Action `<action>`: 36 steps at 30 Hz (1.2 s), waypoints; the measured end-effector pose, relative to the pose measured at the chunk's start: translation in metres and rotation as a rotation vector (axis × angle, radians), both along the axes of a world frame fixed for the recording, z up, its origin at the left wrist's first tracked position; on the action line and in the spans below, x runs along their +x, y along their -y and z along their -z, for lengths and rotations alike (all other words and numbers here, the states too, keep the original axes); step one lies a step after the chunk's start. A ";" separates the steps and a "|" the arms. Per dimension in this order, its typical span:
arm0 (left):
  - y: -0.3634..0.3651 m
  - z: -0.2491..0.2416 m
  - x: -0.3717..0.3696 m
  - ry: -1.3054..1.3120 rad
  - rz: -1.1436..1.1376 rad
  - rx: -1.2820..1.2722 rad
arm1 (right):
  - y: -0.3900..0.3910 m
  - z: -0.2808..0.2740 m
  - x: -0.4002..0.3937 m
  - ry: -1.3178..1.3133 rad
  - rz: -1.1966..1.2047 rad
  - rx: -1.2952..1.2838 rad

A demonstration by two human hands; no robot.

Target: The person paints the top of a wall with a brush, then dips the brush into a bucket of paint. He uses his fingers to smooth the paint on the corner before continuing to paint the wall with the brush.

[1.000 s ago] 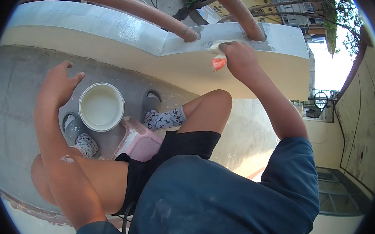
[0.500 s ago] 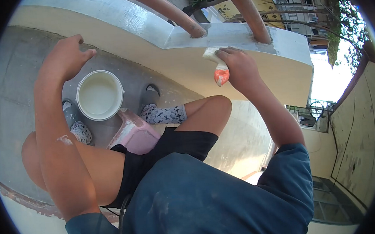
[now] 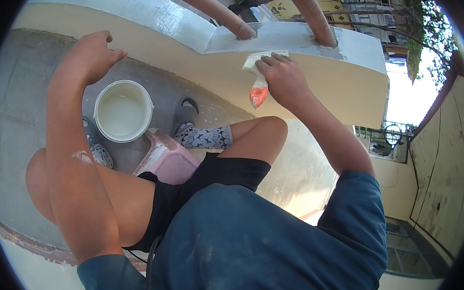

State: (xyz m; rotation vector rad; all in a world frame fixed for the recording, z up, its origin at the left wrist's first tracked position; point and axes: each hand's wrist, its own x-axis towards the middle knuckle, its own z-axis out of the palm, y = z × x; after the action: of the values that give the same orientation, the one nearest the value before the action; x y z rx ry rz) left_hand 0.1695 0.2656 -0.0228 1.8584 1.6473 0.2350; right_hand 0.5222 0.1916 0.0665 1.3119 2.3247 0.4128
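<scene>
Right fingers [image 3: 272,62] clasp the brush [image 3: 259,82], bristles [image 3: 258,56] toward the wall [image 3: 340,88], handle [image 3: 258,96] toward the person [image 3: 270,243]; left fingers [image 3: 103,37] parted, empty.

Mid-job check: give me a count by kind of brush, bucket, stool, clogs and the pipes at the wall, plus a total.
Paintbrush: 1
Bucket: 1
Pink stool: 1
Grey clogs: 2
Pipes: 2
Total: 7

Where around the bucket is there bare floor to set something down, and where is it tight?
Bare floor shows outside the left forearm, and in a strip between the bucket and the low wall. It is crowded by the shoes at the bucket's sides and by the pink stool toward the person.
</scene>
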 end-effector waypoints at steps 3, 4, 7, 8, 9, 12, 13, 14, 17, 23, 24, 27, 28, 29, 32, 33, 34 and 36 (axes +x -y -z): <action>-0.002 -0.010 0.001 -0.029 0.003 -0.056 | 0.022 -0.013 -0.005 -0.154 -0.037 0.037; -0.001 -0.012 0.002 -0.047 0.005 -0.109 | 0.028 -0.015 -0.006 -0.244 -0.125 0.132; 0.000 -0.008 0.001 -0.058 -0.001 -0.099 | 0.052 -0.006 0.002 -0.501 -0.021 0.065; -0.001 -0.007 0.001 -0.060 -0.001 -0.096 | 0.060 0.001 0.004 -0.503 -0.022 0.068; -0.001 -0.007 0.000 -0.059 0.003 -0.098 | 0.068 0.011 0.005 -0.612 0.045 0.057; 0.002 -0.011 0.002 -0.069 0.014 -0.101 | 0.088 0.038 0.005 -0.798 0.118 0.056; 0.004 -0.013 0.003 -0.071 0.027 -0.104 | 0.096 0.044 0.002 -0.926 0.317 0.029; 0.005 -0.013 0.003 -0.083 0.029 -0.105 | 0.102 0.049 0.000 -1.050 0.518 -0.001; 0.008 -0.011 0.004 -0.084 0.020 -0.102 | 0.108 0.038 -0.026 -1.093 0.854 0.006; 0.006 -0.006 -0.003 -0.100 -0.004 -0.109 | 0.125 0.092 0.002 -2.005 1.143 -0.133; 0.006 -0.004 -0.005 -0.089 -0.008 -0.087 | 0.127 0.097 0.002 -2.210 1.157 -0.177; 0.008 -0.005 -0.010 -0.094 -0.019 -0.060 | 0.127 0.105 0.004 -2.439 1.145 -0.374; 0.009 -0.007 -0.011 -0.094 -0.019 -0.054 | 0.126 0.107 0.004 -2.452 1.149 -0.387; 0.010 -0.008 -0.012 -0.110 -0.020 -0.057 | 0.125 0.108 0.003 -2.513 1.141 -0.453; 0.015 -0.007 -0.018 -0.135 -0.034 -0.054 | 0.118 0.112 0.001 -2.608 1.086 -0.584; 0.017 -0.006 -0.020 -0.128 -0.048 -0.063 | 0.116 0.114 0.000 -2.630 1.037 -0.632; 0.019 -0.005 -0.023 -0.119 -0.062 -0.072 | 0.114 0.117 -0.001 -2.641 1.034 -0.641; 0.024 -0.008 -0.029 -0.149 -0.080 -0.099 | 0.108 0.121 -0.003 -2.674 0.976 -0.680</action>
State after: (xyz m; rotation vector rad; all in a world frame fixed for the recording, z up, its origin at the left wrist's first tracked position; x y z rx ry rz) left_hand 0.1405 0.2416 -0.0147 1.7745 1.8018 0.0475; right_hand 0.5196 0.0834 -0.0544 -0.9680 -0.3877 1.5914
